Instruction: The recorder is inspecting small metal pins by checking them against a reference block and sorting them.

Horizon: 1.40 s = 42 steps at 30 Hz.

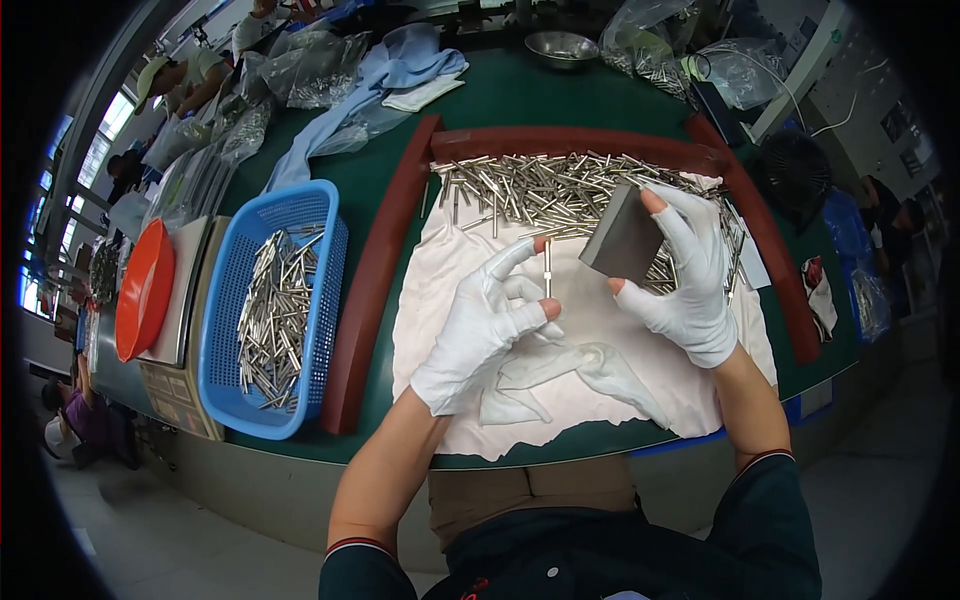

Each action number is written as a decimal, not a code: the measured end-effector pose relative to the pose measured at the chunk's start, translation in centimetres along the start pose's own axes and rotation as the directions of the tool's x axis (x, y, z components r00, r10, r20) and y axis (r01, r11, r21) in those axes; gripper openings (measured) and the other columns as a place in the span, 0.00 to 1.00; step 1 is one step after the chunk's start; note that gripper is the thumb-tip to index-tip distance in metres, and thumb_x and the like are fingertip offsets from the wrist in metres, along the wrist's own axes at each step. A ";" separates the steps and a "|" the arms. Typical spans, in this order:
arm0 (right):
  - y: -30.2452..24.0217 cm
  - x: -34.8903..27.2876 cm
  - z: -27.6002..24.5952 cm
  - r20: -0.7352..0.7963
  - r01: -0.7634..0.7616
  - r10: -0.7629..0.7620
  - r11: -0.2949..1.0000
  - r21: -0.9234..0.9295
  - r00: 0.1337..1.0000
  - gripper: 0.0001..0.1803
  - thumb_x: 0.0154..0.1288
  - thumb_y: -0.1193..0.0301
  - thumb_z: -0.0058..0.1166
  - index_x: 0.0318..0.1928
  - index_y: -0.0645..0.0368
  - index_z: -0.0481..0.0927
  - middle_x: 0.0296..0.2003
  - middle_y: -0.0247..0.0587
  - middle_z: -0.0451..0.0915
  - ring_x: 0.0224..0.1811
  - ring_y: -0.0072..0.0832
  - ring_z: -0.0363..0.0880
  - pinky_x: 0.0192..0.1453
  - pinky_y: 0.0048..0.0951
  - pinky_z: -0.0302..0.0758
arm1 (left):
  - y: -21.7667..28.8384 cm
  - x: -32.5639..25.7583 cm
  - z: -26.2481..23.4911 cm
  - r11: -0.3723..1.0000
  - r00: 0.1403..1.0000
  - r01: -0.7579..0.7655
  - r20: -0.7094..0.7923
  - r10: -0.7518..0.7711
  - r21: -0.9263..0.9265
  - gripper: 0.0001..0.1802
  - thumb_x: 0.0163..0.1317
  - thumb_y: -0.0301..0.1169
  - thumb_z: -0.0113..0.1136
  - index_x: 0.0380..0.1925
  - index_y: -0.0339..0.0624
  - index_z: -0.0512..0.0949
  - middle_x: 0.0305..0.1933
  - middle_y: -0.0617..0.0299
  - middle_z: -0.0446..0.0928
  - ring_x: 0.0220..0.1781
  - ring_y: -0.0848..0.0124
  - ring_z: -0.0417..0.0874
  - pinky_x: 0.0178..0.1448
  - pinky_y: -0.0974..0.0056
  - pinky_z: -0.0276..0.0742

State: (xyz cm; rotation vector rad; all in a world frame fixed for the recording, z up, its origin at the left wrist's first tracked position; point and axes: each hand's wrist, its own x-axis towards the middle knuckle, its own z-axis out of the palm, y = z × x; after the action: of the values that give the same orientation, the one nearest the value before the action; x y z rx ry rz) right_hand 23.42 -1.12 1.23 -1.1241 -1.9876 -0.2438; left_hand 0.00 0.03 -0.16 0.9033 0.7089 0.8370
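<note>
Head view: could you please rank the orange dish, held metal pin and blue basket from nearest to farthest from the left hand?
1. Held metal pin, in the left hand.
2. Blue basket, to that hand's left.
3. Orange dish, farther left, past the basket.

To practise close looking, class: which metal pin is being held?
The single pin pinched in the left hand; the others lie loose, mostly on the cloth or in the blue basket.
</note>
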 end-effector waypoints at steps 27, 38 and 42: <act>1.2 -0.2 1.0 -0.258 -0.017 0.011 1.000 -0.018 0.966 0.42 0.37 0.58 0.68 0.58 0.59 0.74 0.52 0.43 0.73 0.49 0.43 0.71 0.51 0.44 0.70 | 3.7 0.1 -5.8 0.729 0.877 -0.183 -0.226 0.424 0.660 0.09 0.68 0.27 0.58 0.41 0.30 0.78 0.27 0.62 0.77 0.24 0.79 0.74 0.30 0.75 0.69; 0.8 -0.8 1.0 -0.255 -0.054 0.050 0.998 -0.009 0.966 0.41 0.35 0.57 0.68 0.56 0.59 0.77 0.52 0.46 0.70 0.52 0.44 0.66 0.50 0.45 0.68 | 2.7 1.8 -9.8 0.298 0.897 0.088 -0.206 0.391 0.950 0.08 0.70 0.27 0.55 0.38 0.30 0.77 0.26 0.65 0.75 0.25 0.82 0.71 0.32 0.77 0.66; 1.3 -1.0 1.0 -0.239 -0.065 0.064 0.998 0.005 0.969 0.41 0.34 0.57 0.68 0.55 0.60 0.77 0.52 0.46 0.70 0.52 0.44 0.66 0.50 0.45 0.69 | 3.5 1.2 -7.6 0.310 0.586 -0.111 -0.190 0.788 0.944 0.13 0.71 0.27 0.53 0.48 0.28 0.79 0.36 0.57 0.82 0.35 0.74 0.80 0.43 0.72 0.75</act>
State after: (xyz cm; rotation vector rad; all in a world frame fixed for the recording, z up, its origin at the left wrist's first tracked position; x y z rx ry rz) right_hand 24.14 -0.48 -0.47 -1.1045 -1.7362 -0.3326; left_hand -6.69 5.19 -0.68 1.9109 1.6380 1.4324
